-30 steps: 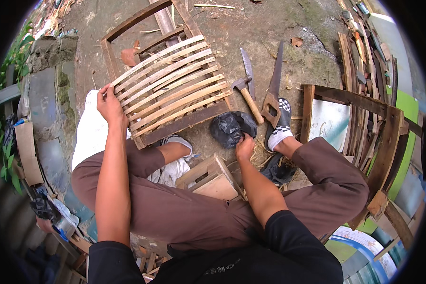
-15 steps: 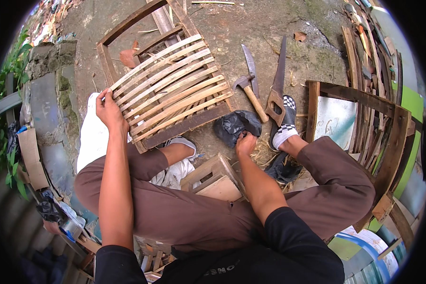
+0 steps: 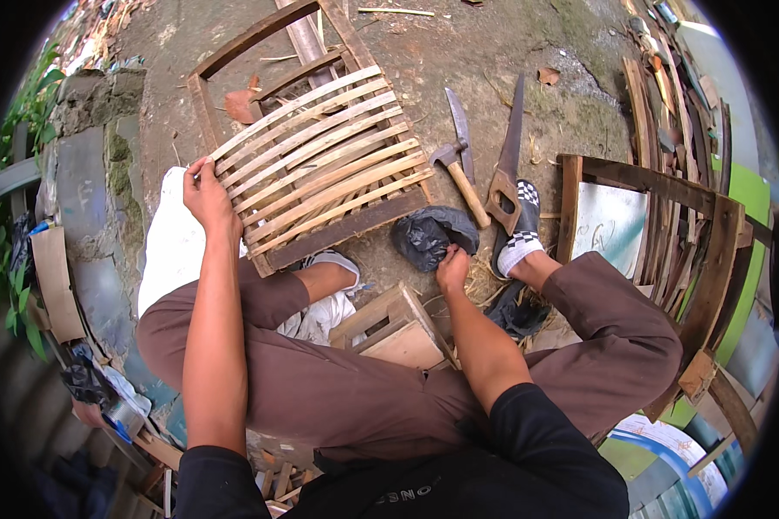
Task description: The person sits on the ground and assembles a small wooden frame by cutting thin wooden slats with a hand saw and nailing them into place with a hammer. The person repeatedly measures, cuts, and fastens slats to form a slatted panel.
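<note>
- Concrete floor (image 3: pixel 493 43): grey-brown, rough and stained, spreading out beyond both the left hand (image 3: pixel 208 197) and the right hand (image 3: pixel 453 266).
- Pile of planks (image 3: pixel 658 156): long, narrow, weathered strips of wood, well off to the right of the right hand.
- Slatted wooden frame (image 3: pixel 333 134): right beside the left hand and reaching away from it toward the middle. Pale, slightly bowed slats run across darker, worn rails. The left thumb and fingertips pinch the frame at its left edge, by the end of the farthest slat.
- Dark wooden frame (image 3: pixel 705 277): open, angular, with scuffed brown timbers, well to the right of the right hand.
- White sheet-like piece (image 3: pixel 166 233): smooth, just left of the left hand; its material is unclear.
- Wooden box (image 3: pixel 398 320): raw, pale boards with a dark opening, between the hands and nearer the body.
- Handsaw (image 3: pixel 511 130): long tapering dark blade and a looped wooden handle, beyond the right hand and to its right.
- Black plastic bag (image 3: pixel 420 238): thin, crinkled and rounded, against the right hand, whose curled fingers touch its mouth; whether they clasp the plastic or something within, I cannot tell.
- Knife (image 3: pixel 455 117): broad metal blade, pointed, farther out from the right hand.
- Hammer (image 3: pixel 470 194): metal head, smooth round wooden handle, just beyond the right hand.
- Dry leaf (image 3: pixel 548 76): brown, curled, far beyond the right hand.
</note>
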`<state>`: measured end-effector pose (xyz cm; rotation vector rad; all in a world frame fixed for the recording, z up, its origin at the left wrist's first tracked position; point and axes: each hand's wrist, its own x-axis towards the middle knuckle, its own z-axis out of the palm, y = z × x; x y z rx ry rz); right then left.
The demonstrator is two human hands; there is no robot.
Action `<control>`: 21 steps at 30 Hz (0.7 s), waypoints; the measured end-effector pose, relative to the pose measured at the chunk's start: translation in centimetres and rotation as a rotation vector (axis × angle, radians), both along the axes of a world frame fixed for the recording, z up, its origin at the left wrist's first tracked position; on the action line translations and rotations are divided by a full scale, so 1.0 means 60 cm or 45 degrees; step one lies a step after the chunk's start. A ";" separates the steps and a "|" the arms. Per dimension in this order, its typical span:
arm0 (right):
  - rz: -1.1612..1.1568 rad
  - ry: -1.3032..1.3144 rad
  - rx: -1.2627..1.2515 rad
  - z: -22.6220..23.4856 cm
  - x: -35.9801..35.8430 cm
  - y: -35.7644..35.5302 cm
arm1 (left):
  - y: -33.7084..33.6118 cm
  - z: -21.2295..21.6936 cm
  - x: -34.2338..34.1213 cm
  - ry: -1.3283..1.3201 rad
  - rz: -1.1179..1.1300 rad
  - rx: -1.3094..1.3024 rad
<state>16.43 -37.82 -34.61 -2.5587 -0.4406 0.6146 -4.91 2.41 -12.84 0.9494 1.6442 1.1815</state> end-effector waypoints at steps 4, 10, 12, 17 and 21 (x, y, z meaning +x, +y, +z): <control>-0.201 0.202 0.128 0.008 0.007 0.003 | 0.002 -0.006 -0.004 0.033 0.003 -0.003; -0.203 0.230 0.124 -0.013 0.026 -0.007 | 0.006 -0.011 0.002 -0.001 -0.002 -0.007; -0.090 0.244 0.091 -0.020 0.026 -0.013 | 0.006 -0.013 0.000 0.026 -0.016 -0.005; -0.308 0.524 0.216 -0.022 0.023 -0.011 | 0.000 -0.001 0.002 0.029 0.000 -0.016; -0.182 0.241 -0.017 -0.030 0.015 -0.019 | 0.003 -0.005 0.010 0.024 -0.021 -0.027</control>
